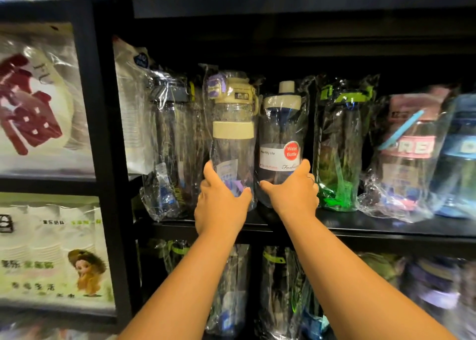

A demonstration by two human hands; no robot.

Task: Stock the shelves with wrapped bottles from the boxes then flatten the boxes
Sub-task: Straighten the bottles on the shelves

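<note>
Left hand [221, 203]: your fingers and thumb wrap the base of the cream-capped bottle [233, 143], which stands upright at 12 o'clock.
Right hand [293, 192]: you clasp the foot of the red-sticker bottle [280, 138], also upright at 12 o'clock.
Arms: both outstretched, side by side.
Surroundings: on the shelf [386, 226], a dark bottle [170, 146] crowds at 9 o'clock and a green bottle [340, 146] at 3 o'clock.

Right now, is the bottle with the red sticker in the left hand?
No, the right hand grips the red-sticker bottle, while the left hand grips the cream-banded bottle beside it.
</note>
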